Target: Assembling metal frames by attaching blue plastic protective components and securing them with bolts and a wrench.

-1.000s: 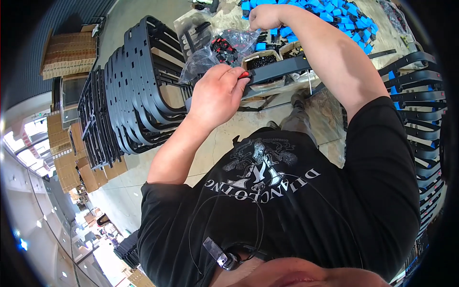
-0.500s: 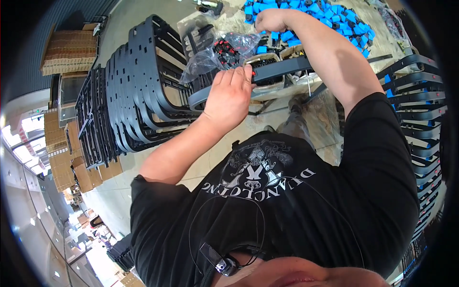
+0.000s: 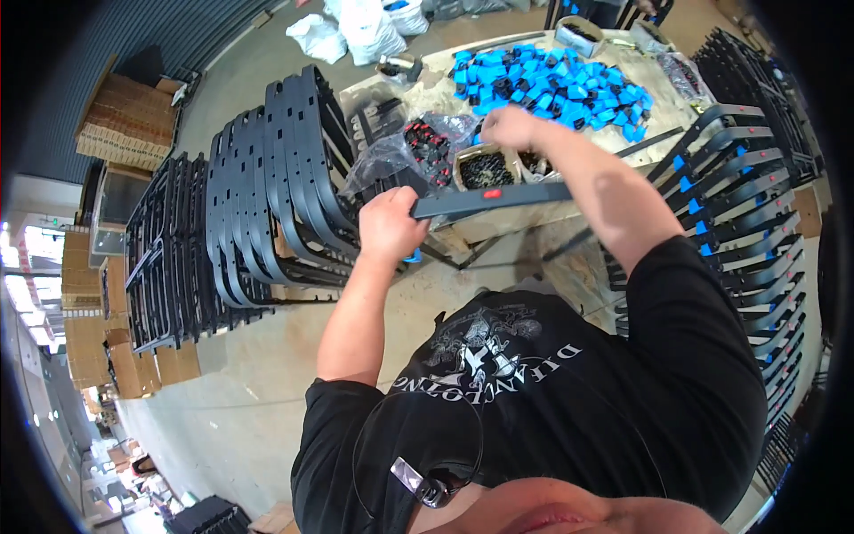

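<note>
My left hand point(image 3: 388, 224) is wrapped round the left end of a black bar point(image 3: 534, 194), which carries a small red insert point(image 3: 492, 193). The bar lies across the table's near side and passes behind my right forearm. My right hand point(image 3: 511, 130) hangs above an open box of small dark parts point(image 3: 487, 169), by the near left edge of a heap of blue-and-black plastic pieces point(image 3: 551, 84). Its fingers are curled, and what they hold, if anything, is hidden. A clear plastic bag with black-and-red parts point(image 3: 427, 147) lies left of the box.
Black curved frames point(image 3: 294, 160) are stacked on my left. More frames with red and blue inserts point(image 3: 747, 205) stand on my right. White sacks point(image 3: 365, 31) sit beyond the wooden table point(image 3: 436, 67). Cardboard stacks point(image 3: 129, 120) are at far left. Someone stands beyond the table.
My left hand has moved from beside the red insert to the bar's left end. The view has shifted and shows more beyond the table. My right hand stays near the blue heap's edge.
</note>
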Motion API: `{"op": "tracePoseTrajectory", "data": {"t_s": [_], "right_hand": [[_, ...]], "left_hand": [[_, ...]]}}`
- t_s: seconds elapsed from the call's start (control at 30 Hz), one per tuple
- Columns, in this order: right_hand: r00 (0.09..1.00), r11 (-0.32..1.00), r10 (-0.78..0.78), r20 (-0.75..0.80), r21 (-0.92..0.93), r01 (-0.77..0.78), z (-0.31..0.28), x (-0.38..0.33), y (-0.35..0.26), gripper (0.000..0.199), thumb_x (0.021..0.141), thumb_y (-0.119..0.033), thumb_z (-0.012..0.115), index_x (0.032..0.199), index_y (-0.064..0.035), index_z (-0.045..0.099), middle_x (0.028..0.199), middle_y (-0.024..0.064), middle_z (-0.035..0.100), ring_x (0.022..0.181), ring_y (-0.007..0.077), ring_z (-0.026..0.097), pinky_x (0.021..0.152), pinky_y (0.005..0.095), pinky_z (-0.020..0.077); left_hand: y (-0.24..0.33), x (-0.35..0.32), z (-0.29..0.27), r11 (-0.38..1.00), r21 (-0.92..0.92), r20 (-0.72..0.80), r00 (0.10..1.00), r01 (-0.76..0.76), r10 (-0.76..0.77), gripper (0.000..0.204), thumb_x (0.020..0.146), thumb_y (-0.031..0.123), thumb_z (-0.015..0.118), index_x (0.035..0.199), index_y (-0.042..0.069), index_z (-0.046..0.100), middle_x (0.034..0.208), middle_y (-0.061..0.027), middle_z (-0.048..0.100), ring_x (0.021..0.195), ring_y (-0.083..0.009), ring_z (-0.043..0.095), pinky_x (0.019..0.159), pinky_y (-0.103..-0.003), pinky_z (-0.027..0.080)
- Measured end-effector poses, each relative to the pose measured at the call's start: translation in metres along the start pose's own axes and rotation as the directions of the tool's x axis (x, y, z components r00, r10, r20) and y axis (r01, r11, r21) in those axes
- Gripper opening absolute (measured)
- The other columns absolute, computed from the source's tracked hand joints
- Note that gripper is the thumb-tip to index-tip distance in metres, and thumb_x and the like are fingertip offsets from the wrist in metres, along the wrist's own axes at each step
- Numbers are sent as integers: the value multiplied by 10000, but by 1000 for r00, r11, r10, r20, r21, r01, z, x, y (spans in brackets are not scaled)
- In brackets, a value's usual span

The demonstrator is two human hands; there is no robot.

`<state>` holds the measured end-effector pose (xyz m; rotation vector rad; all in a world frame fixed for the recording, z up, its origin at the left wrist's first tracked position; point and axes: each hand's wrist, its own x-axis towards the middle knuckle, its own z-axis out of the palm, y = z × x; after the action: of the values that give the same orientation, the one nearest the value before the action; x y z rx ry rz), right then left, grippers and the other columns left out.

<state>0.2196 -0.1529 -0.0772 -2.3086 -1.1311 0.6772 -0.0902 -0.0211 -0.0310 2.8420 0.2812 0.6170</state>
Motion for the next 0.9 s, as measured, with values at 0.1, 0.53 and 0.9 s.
{"op": "tracePoseTrajectory", "data": {"t_s": [0.1,0.53,0.9], "right_hand": [[996,998,-55,72,-17,56,13,-88,-50,341,840,-401,691,987,-106,780,963,146,757,906,299,717,839,397,557],[926,966,102,-363,257,-6,-35,-470,59,426,927,-400,676,1123,-21,670,955,177,726,888,318,701,819,415,542],[130,681,698,-704,709,186,140,-782,123,369,985,-255,620,687,-47,556,644,-51,442,656,58,416,586,284,352]], "left_hand": [[-16,-7,-2,984,-134,-80,991,-117,107,240,770,194,791,745,86,578,707,-109,605,677,-315,628,640,-410,500],[128,-85,-4,781,-624,-63,996,14,-68,260,752,55,754,731,58,494,643,-3,480,614,-107,443,567,-288,393],[314,-137,-22,768,-624,42,974,-148,222,182,667,37,681,706,55,505,662,14,471,638,-81,445,561,-268,385]]}}
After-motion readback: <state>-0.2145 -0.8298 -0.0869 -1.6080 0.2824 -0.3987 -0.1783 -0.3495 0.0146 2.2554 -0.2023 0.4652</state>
